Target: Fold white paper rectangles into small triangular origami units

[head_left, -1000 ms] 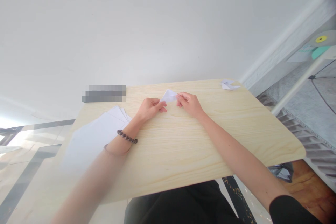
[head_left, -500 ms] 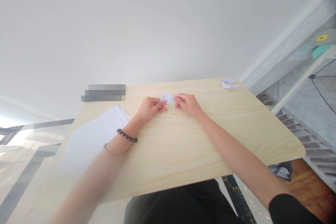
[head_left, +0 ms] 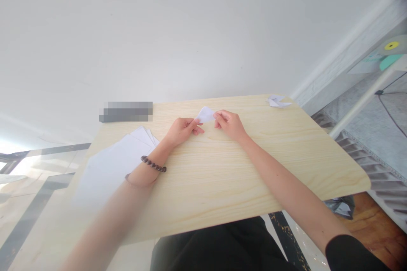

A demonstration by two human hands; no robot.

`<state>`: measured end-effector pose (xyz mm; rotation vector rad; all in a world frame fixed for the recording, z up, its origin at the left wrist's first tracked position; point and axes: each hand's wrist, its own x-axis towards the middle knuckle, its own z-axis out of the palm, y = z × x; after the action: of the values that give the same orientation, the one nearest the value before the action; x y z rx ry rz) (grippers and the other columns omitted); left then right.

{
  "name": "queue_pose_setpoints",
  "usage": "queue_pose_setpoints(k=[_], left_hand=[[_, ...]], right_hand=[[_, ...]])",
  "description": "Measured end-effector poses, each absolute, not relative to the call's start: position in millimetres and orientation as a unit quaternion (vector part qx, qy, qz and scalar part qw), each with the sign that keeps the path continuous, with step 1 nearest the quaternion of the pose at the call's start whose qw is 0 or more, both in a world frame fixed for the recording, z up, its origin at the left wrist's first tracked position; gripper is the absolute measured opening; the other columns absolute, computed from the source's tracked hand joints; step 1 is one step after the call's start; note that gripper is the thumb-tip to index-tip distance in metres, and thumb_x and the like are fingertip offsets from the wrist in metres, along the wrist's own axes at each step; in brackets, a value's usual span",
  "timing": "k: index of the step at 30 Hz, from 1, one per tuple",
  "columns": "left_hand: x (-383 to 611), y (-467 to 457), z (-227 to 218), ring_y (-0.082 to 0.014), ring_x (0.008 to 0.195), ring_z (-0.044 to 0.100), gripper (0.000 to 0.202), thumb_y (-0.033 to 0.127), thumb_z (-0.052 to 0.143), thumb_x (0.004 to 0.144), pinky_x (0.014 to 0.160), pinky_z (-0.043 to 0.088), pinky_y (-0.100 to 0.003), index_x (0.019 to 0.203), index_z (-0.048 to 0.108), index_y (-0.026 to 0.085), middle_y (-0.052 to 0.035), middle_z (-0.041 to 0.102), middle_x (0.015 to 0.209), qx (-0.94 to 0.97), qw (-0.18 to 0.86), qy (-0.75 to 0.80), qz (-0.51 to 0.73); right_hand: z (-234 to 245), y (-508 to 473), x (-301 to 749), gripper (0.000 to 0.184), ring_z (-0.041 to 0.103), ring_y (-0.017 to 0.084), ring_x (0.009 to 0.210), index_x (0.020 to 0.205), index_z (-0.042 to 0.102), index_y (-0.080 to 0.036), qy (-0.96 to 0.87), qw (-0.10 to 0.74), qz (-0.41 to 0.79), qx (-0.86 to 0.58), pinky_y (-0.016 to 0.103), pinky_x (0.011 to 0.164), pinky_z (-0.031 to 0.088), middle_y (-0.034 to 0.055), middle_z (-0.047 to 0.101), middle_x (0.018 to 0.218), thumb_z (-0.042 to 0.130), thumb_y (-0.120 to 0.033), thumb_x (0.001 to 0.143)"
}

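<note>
A small folded piece of white paper [head_left: 205, 114] is held just above the light wooden table [head_left: 222, 178], near its far middle. My left hand [head_left: 182, 130] pinches the paper's left lower corner, fingers closed; a dark bead bracelet sits on that wrist. My right hand [head_left: 229, 124] pinches the paper's right edge with fingertips closed. The two hands are a short gap apart, with the paper between them.
A fanned stack of white paper sheets [head_left: 111, 165] lies at the table's left. A folded white paper figure [head_left: 277, 101] sits at the far right corner. A white wall stands behind the table. To the right are a white rack leg [head_left: 362, 101] and a grey rug.
The hands drew close together half a second ago, then moved slightly apart again; the folded paper now shows more and sits a little higher.
</note>
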<state>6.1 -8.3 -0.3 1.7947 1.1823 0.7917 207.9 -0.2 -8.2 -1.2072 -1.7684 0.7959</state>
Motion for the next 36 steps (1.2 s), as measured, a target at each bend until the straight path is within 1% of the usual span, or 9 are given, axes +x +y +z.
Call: queue_pose_setpoints(k=[4,8,11,13,15,18,21,27,36], left_hand=[[4,-7,-2,-0.0157,0.067,0.06,0.051,0.053,0.037,0.083,0.07,0.044,-0.027,0.083,0.069,0.013,-0.0068,0.07,0.074,0.732,0.384,0.475,0.302],[6,-8,-2,-0.0154,0.066,0.058,0.05,0.052,0.035,0.084,0.065,0.043,-0.026,0.088,0.068,0.014,-0.0057,0.068,0.073,0.738,0.357,0.491,0.295],[10,-10,-2,-0.0134,0.069,0.056,0.045,0.048,0.045,0.081,0.064,0.043,-0.025,0.113,0.056,0.018,-0.0059,0.065,0.098,0.757,0.292,0.489,0.319],[12,-12,-1,-0.0125,0.073,0.055,0.06,0.044,0.054,0.076,0.067,0.043,-0.025,0.129,0.039,0.022,-0.0058,0.056,0.116,0.776,0.239,0.479,0.332],[14,-14,0,-0.0127,0.076,0.054,0.065,0.042,0.056,0.074,0.069,0.044,-0.026,0.133,0.033,0.026,-0.0046,0.051,0.121,0.798,0.203,0.472,0.315],[15,-17,2,-0.0139,0.079,0.055,0.054,0.04,0.053,0.076,0.071,0.043,-0.027,0.127,0.041,0.028,-0.0035,0.053,0.116,0.815,0.182,0.475,0.277],[14,-17,2,-0.0143,0.079,0.055,0.05,0.039,0.056,0.074,0.068,0.043,-0.027,0.122,0.045,0.027,-0.0031,0.054,0.111,0.81,0.192,0.48,0.278],[14,-14,-2,-0.0116,0.072,0.054,0.048,0.043,0.058,0.072,0.063,0.044,-0.024,0.115,0.047,0.022,-0.0037,0.056,0.107,0.772,0.241,0.478,0.343],[15,-13,2,-0.0105,0.069,0.054,0.047,0.045,0.058,0.072,0.058,0.042,-0.022,0.111,0.049,0.02,-0.0048,0.057,0.105,0.753,0.284,0.482,0.347]], right_hand=[[-7,-1,208,0.035,0.052,0.01,0.054,0.073,0.058,-0.018,-0.727,0.402,0.293,-0.473,0.022,0.057,0.04,-0.0001,0.059,0.058,0.039,-0.045,0.085],[-7,-1,209,0.035,0.047,0.009,0.05,0.071,0.057,-0.018,-0.73,0.401,0.278,-0.479,0.021,0.052,0.037,-0.0013,0.055,0.054,0.039,-0.045,0.084],[-8,-1,208,0.034,0.044,0.009,0.047,0.07,0.056,-0.017,-0.727,0.395,0.292,-0.48,0.021,0.05,0.035,-0.0024,0.051,0.051,0.042,-0.045,0.083],[-8,-1,208,0.031,0.042,0.008,0.046,0.068,0.056,-0.017,-0.729,0.391,0.296,-0.478,0.021,0.049,0.034,-0.0031,0.049,0.05,0.045,-0.043,0.081],[-7,-1,207,0.03,0.039,0.008,0.046,0.063,0.054,-0.017,-0.732,0.393,0.285,-0.478,0.021,0.048,0.032,-0.0032,0.047,0.051,0.048,-0.042,0.079],[-7,-2,206,0.032,0.035,0.007,0.048,0.057,0.049,-0.017,-0.733,0.402,0.271,-0.477,0.022,0.046,0.029,-0.0031,0.044,0.052,0.049,-0.042,0.077],[-6,-3,206,0.033,0.033,0.007,0.048,0.058,0.048,-0.017,-0.731,0.404,0.285,-0.47,0.022,0.046,0.027,-0.0032,0.042,0.052,0.049,-0.045,0.076],[-7,-5,206,0.03,0.039,0.008,0.052,0.067,0.054,-0.016,-0.733,0.392,0.341,-0.439,0.021,0.049,0.032,-0.0024,0.048,0.058,0.057,-0.046,0.071],[-7,-5,206,0.028,0.043,0.008,0.053,0.076,0.061,-0.016,-0.74,0.385,0.353,-0.424,0.021,0.05,0.034,-0.0011,0.053,0.062,0.057,-0.044,0.072]])
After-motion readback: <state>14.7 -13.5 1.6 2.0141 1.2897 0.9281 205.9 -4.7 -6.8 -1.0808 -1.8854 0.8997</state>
